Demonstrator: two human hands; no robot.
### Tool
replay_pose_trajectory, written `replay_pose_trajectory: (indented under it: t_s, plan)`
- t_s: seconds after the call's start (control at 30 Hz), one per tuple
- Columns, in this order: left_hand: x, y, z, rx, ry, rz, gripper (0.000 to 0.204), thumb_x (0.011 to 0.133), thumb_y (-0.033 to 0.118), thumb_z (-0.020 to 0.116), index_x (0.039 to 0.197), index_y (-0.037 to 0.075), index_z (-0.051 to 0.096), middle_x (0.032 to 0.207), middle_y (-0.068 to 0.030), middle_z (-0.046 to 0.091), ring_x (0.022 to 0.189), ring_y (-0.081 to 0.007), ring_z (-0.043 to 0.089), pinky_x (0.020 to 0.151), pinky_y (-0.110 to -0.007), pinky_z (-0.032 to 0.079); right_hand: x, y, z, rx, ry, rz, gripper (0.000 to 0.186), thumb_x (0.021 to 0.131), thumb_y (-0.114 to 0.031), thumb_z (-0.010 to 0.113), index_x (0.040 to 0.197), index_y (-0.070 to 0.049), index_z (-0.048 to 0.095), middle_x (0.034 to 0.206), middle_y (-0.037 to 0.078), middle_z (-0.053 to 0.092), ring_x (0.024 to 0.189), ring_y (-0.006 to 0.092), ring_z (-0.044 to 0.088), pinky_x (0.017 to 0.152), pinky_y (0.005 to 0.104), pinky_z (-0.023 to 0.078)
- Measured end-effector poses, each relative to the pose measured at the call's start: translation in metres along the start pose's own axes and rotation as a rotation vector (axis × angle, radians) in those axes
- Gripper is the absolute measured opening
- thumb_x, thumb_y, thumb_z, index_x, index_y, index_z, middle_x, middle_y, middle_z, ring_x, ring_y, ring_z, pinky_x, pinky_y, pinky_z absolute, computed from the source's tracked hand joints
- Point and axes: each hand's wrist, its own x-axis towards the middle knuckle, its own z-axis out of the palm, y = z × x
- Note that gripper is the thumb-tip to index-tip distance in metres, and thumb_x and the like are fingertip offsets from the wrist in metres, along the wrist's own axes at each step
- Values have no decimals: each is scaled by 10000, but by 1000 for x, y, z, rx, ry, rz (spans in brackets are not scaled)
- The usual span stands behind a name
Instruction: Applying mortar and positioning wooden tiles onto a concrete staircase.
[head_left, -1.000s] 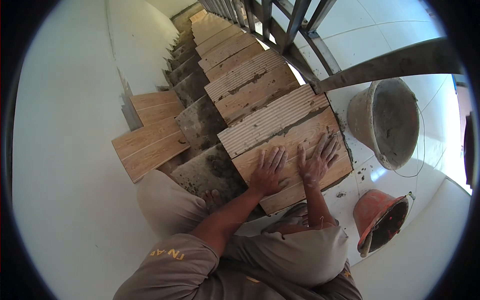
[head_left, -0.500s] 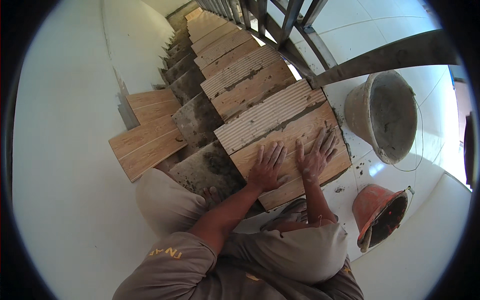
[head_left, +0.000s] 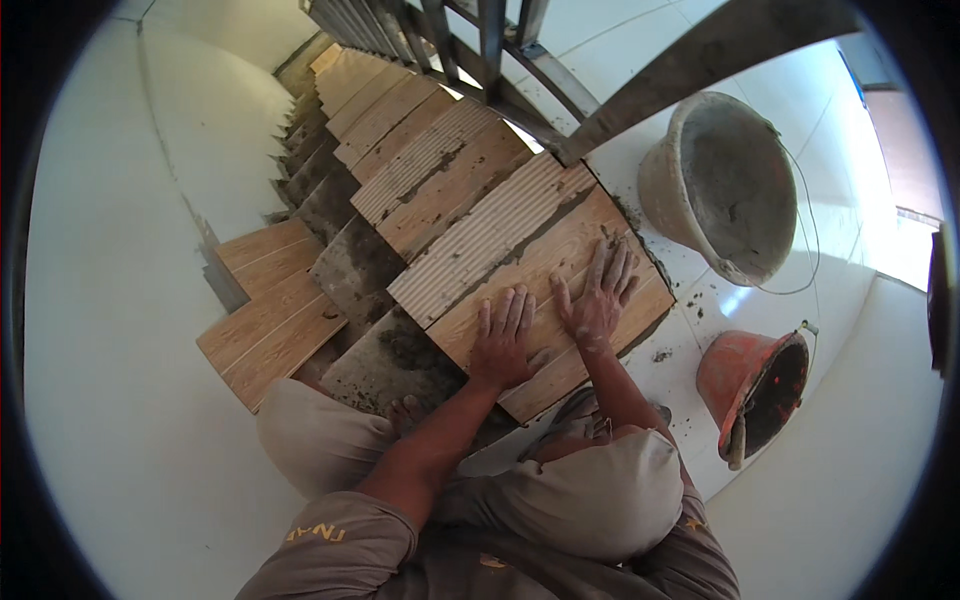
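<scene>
My left hand [head_left: 505, 345] lies flat with fingers apart on a wood-look tile [head_left: 642, 290] at the near end of the stair. On the same tile, further right, my right hand [head_left: 597, 300] is spread with its palm down. Both hands are dusted with grey and hold nothing. Grey mortar runs along the far edge of this tile, beside a ribbed pale tile [head_left: 490, 235]. More wood-look and ribbed tiles cover the steps beyond, some smeared with mortar.
Loose wood-look tiles [head_left: 265, 325] lean at the left by the white wall, next to bare concrete steps [head_left: 385, 365]. A metal railing [head_left: 700, 70] crosses at upper right. A grey bucket [head_left: 735, 190] and a tipped red bucket [head_left: 725, 370] lie on white floor tiles.
The whole view has shifted and turned slightly, so the stair sits further left. Both hands stay flat on the tile in nearly the same places.
</scene>
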Motion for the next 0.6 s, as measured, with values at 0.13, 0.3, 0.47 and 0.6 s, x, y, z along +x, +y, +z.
replay_pose_trajectory:
  t_s: [0.13, 0.3, 0.47, 0.6]
  plan:
    - [2, 1, 12, 15, -31, 36, 1104, 938, 756, 583, 1699, 1, 320, 1784, -203, 293, 1679, -349, 207, 1349, -624, 112, 4, 10, -1, -17, 106, 23, 1023, 953, -652, 697, 1727, -93, 330, 1806, 252, 185, 1679, 470, 111, 1307, 689, 108]
    - [1, 2, 5, 34, -44, 56, 1126, 943, 763, 572, 1695, -30, 300, 1779, -244, 276, 1681, -393, 184, 1339, -647, 112, 2, 3, 0, 47, 43, 45, 1069, 930, -669, 702, 1738, -95, 300, 1804, 252, 184, 1681, 464, 112, 1313, 679, 108]
    - [-1, 8, 7, 136, -20, 38, 1143, 932, 756, 587, 1684, -53, 297, 1782, -255, 257, 1680, -408, 177, 1338, -650, 111, -5, 10, 1, 101, 30, 13, 1116, 899, -735, 685, 1733, -96, 308, 1805, 248, 179, 1678, 462, 122, 1284, 748, 101]
    - [1, 7, 6, 154, -67, 46, 1146, 933, 758, 593, 1678, -62, 299, 1781, -259, 256, 1677, -414, 178, 1338, -646, 113, -4, 9, -1, 88, 57, 27, 1140, 891, -758, 675, 1735, -91, 299, 1807, 252, 168, 1679, 462, 120, 1274, 762, 97]
